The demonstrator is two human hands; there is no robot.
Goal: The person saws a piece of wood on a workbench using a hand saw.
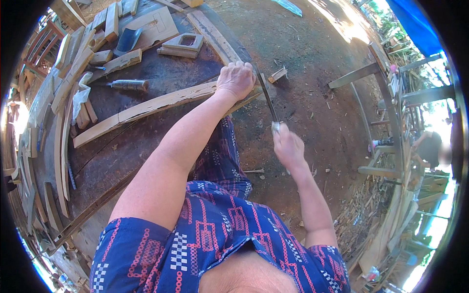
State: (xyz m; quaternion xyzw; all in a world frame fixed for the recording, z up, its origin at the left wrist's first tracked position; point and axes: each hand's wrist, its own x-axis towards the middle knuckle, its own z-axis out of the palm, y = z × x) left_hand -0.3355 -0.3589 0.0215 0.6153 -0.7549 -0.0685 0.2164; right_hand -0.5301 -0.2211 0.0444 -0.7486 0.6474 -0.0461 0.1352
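A long pale wooden strip (166, 101) with a rough, dark-pitted edge lies across the dark workbench (110, 151), its right end reaching the bench's edge. My left hand (237, 80) is closed over that right end, knuckles up, bearing on the wood. Out past the edge, my right hand (288, 148) grips the handle of a handsaw. Its narrow dark saw blade (267, 100) slants up and left to the strip's end, just right of my left hand. Whether the teeth are inside the wood cannot be made out.
A wooden-handled chisel (129, 85), a block with a hole (183, 45) and a blue curved piece (128, 40) lie on the bench among several wood pieces. A small offcut (277, 74) is on the dirt floor. Another person (430, 149) is by wooden frames at far right.
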